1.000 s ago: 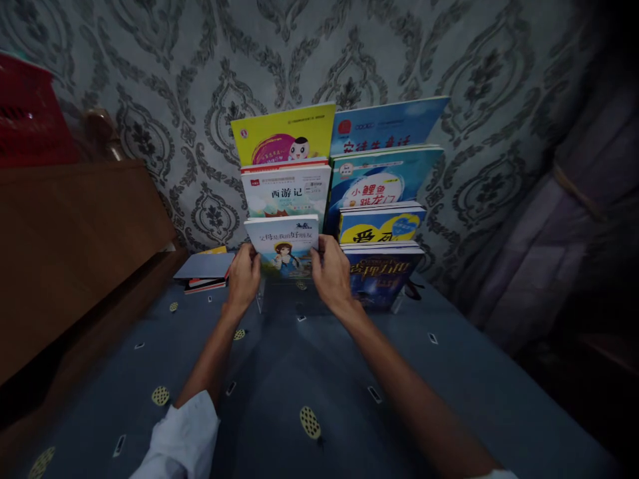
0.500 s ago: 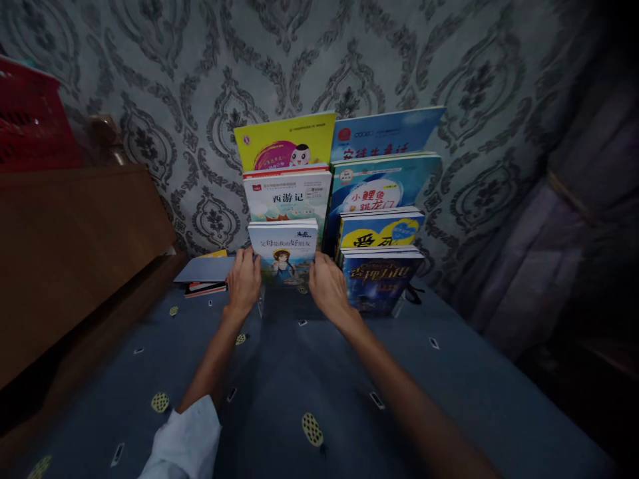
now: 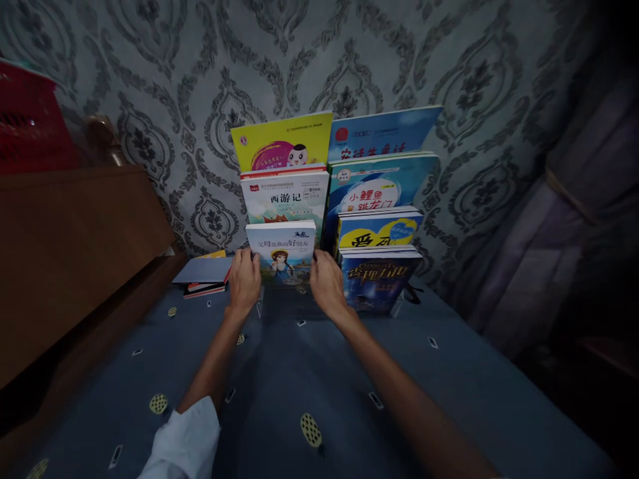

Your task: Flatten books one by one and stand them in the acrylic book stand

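Dimly lit: patterned wallpaper [image 3: 279,73] behind, blue printed cloth [image 3: 269,379] below; left fingers [image 3: 248,261], right fingers [image 3: 321,261] grasping pale book [image 3: 281,251].

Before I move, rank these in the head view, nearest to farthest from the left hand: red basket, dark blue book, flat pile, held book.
From the left hand:
1. Held book: touching the hand, at its right.
2. Flat pile: just left of the hand.
3. Dark blue book: past the right hand.
4. Red basket: up at the view's far left.
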Motion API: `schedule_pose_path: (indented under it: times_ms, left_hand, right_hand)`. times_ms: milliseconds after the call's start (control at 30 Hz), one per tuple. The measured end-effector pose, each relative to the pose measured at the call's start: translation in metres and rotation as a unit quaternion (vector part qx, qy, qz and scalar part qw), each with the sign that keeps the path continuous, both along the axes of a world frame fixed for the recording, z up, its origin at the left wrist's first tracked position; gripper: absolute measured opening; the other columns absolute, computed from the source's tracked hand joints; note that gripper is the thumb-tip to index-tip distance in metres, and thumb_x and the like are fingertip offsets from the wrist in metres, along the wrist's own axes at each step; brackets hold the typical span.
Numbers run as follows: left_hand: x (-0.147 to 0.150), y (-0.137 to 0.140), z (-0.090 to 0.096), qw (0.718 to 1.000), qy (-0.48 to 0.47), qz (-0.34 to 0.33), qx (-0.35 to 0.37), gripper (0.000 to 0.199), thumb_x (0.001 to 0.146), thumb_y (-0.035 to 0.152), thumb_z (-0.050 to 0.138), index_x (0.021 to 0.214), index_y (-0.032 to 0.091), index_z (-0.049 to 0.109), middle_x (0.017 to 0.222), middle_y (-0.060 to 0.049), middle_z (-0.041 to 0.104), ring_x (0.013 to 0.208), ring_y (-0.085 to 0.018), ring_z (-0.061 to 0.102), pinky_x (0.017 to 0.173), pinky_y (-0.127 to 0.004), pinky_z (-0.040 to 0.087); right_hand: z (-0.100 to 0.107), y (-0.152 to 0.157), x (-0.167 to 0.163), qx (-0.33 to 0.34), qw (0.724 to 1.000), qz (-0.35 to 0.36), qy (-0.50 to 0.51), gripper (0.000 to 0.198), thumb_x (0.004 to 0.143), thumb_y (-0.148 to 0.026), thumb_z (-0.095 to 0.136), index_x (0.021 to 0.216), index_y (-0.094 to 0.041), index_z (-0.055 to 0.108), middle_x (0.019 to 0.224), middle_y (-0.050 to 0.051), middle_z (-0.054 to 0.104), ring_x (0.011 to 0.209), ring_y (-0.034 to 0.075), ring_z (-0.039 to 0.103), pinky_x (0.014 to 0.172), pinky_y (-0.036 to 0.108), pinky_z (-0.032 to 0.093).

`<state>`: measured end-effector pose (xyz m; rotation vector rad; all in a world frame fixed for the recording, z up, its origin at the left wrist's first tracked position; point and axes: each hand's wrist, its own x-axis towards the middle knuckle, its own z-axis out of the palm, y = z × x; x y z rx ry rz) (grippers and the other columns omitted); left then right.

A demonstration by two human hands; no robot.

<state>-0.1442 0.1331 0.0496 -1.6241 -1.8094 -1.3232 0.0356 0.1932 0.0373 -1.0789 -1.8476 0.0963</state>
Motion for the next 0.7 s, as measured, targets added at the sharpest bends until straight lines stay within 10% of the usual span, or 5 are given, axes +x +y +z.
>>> schedule_pose_path:
  times_ms: [700]
  left_hand:
    - [0.001,0.005,0.012,0.998,-0.055,-0.002,-0.018,0.022,0.101,0.025,0.039,0.088,0.019,0.056,0.084,-0.006,0.065,0.084,-0.021,0.061,0.075,-0.029,0.043]
  right_hand:
    - [0.003,0.002,0.002,0.025,1.0,0.016,0.003,0.039,0.093,-0.013,0.032,0.12,-0.01,0.061,0.098,0.016,0.065,0.091,0.027,0.06,0.082,0.039,0.048]
